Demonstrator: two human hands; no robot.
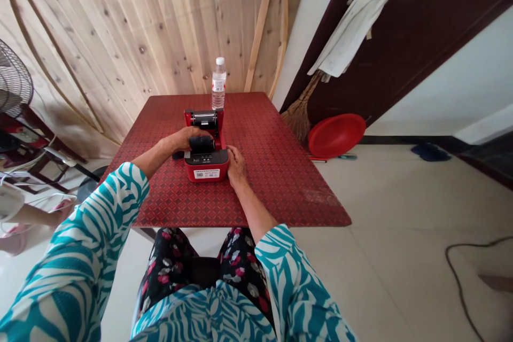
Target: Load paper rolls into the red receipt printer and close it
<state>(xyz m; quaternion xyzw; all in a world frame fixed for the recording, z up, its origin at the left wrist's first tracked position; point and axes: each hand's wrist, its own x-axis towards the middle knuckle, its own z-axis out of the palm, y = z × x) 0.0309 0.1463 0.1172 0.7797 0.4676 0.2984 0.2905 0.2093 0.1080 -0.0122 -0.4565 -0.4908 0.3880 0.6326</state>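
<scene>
A red and black label printer (207, 173) stands on the table, its lid (203, 117) raised at the back. A dark ribbon roll (201, 144) sits at the printer's open middle. The fingers of my left hand (188, 139) curl around the roll's left end; whether the roll is seated or lifted I cannot tell. My right hand (237, 165) grips the printer's right side, its thumb partly out of sight. A small dark object (178, 155) lies by the printer's left side, mostly hidden under my left hand.
The red patterned table (280, 181) has a water bottle (218, 85) upright behind the printer. A fan (14, 80) is at the left, near another person's leg (36, 216). A red basin (336, 136) and a broom (300, 112) are right of the table. A cable (455, 267) crosses the floor.
</scene>
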